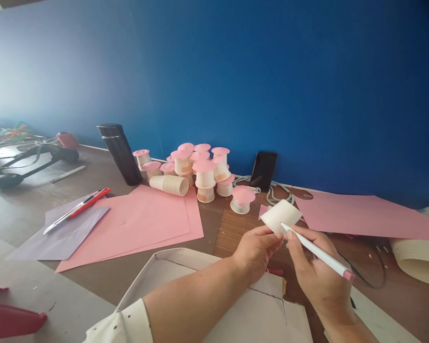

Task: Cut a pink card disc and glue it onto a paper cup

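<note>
My left hand (pixel 259 250) is closed round the lower side of a small white paper cup (pixel 281 216), which is tilted above the table. In my right hand (pixel 316 267) is a white marker pen (pixel 323 255) with a pink end. The pen's tip touches or nearly touches the cup's side; I cannot tell which. Just beyond my hands stands a paper cup with a pink disc on top (pixel 242 197). Several more such cups (pixel 204 174) are grouped and stacked near the wall. A nested stack of plain paper cups (pixel 169 185) lies on its side to their left.
Pink paper sheets (pixel 157 216) lie left and a pink sheet (pixel 364 214) right. A red cutter knife (pixel 76 209) with its blade out rests on purple paper (pixel 67 238). A black flask (pixel 119 155) and a phone (pixel 263 170) stand near the blue wall (pixel 271 71). White cardboard (pixel 189 259) lies under my left arm.
</note>
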Tool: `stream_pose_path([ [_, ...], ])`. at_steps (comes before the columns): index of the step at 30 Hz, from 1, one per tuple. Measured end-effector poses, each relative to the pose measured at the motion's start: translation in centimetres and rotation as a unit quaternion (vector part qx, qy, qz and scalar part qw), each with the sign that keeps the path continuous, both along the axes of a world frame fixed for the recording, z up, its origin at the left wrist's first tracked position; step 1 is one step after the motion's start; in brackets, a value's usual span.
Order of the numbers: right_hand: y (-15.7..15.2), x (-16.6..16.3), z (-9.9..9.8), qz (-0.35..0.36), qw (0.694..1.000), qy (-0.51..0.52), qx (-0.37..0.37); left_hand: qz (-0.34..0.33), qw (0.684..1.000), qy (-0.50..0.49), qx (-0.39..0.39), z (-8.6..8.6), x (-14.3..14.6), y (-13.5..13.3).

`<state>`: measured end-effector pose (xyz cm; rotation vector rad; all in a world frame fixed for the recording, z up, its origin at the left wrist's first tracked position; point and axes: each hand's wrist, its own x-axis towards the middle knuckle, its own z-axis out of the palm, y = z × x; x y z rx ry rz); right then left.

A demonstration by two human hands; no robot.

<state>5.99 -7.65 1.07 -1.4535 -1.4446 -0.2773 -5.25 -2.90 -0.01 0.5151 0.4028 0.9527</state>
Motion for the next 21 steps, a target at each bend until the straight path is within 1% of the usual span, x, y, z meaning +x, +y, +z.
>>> stream_pose_path([
  [3,0.2,0.0,0.0,0.006,1.0,-0.022,0.016,-0.001,1.0,0.004,-0.002,0.1,0.0,0.0],
  [9,0.4,0.1,0.0,0.011,0.999,-0.044,0.018,-0.002,1.0,0.006,-0.01,0.6,-0.1,-0.3],
  [12,0.3,0.1,0.1,0.014,0.998,-0.051,0.018,0.004,1.0,0.002,-0.014,0.1,-0.1,-0.3],
  [16,0.4,-0.1,0.1,0.022,0.998,-0.05,0.011,0.033,0.998,0.02,-0.053,-0.4,0.1,-0.1],
  [18,0.4,-0.2,0.0,0.027,0.999,-0.046,0.007,0.034,0.998,0.011,-0.058,-0.2,0.1,-0.1],
  [21,0.3,-0.2,-0.1,0.03,0.999,-0.018,0.004,0.016,0.999,-0.012,-0.046,0.5,-0.1,-0.2],
])
